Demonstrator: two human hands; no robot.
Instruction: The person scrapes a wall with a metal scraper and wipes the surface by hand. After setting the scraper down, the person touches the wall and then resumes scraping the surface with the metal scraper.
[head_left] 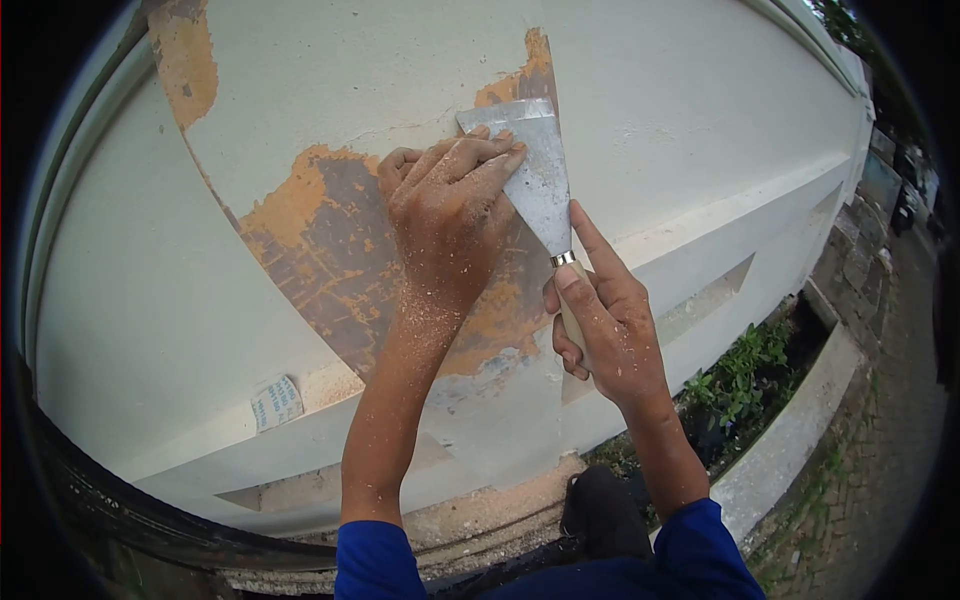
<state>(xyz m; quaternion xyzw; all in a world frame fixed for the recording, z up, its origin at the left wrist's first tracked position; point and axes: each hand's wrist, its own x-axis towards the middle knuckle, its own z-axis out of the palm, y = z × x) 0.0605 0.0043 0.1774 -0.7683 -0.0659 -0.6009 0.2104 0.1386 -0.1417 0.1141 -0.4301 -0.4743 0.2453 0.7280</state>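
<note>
A wide-bladed paint scraper (540,180) lies against the wall, its metal blade upward and its edge at the upper part of a peeled patch (350,245). My right hand (618,325) is closed around its pale wooden handle, with the index finger stretched along the neck. Bent over the blade, my left hand (450,205) presses its fingertips on the metal near the edge; its palm is hidden. Fine paint dust covers both hands and wrists. Brown and orange layers show in the patch, bordered by pale paint.
A printed piece of sandpaper (277,403) rests on the wall's lower ledge (330,385). Recessed openings run below it. Green plants (745,375) grow in a concrete-edged trough to the right, beside a paved path (890,450). My dark-clad leg (608,510) stands below.
</note>
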